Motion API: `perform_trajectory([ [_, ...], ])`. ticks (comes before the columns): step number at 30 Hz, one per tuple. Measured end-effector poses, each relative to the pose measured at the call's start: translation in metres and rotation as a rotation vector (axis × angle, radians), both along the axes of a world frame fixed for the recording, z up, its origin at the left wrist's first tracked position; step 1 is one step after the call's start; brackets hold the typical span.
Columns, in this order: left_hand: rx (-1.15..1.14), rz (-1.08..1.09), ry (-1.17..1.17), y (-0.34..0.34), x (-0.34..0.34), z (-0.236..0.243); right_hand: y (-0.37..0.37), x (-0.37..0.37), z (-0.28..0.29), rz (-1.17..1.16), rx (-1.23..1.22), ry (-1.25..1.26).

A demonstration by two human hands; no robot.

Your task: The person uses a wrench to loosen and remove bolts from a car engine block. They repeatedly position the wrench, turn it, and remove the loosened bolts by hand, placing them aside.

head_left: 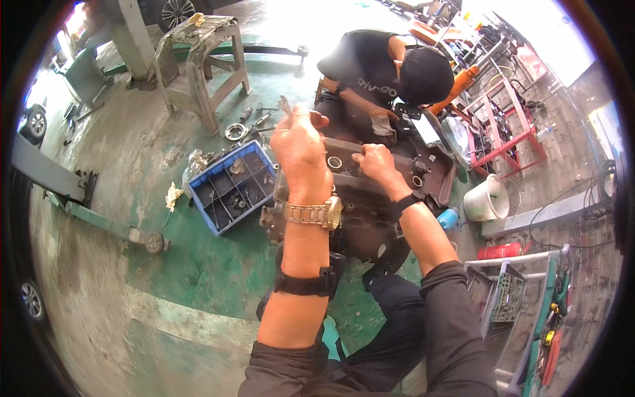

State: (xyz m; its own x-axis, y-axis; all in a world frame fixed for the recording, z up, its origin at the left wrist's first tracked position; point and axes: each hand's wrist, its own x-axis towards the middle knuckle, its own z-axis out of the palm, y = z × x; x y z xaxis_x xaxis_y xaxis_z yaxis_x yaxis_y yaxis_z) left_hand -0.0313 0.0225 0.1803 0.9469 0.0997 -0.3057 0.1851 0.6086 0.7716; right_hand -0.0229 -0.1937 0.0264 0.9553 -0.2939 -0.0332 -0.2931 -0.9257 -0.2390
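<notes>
left hand (299, 149): raised over the engine cover (370, 192), fingers clenched on a small metal part (285, 104). right hand (376, 163): resting on the cover, grip unclear. blue compartment tray (228, 187) lies just left.

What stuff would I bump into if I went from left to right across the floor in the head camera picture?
Metal beam → blue compartment tray → left hand → right hand, resting on the dark engine part → white bucket → red metal stand.
</notes>
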Motion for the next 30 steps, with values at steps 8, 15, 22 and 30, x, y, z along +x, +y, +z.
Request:
perform_trajectory([
  [8,0.000,0.005,0.018,0.008,0.004,-0.001,-0.006,0.004,0.000,0.153,-0.050,0.008],
  [15,-0.060,0.049,0.021,0.007,0.002,0.000,-0.004,0.001,0.000,0.085,0.007,-0.008],
  [22,-0.030,0.041,-0.053,0.010,0.002,-0.007,-0.008,0.003,0.003,0.125,-0.018,0.047],
  [30,-0.056,0.048,-0.040,0.005,0.000,-0.006,-0.004,0.008,0.005,0.162,-0.067,0.050],
])
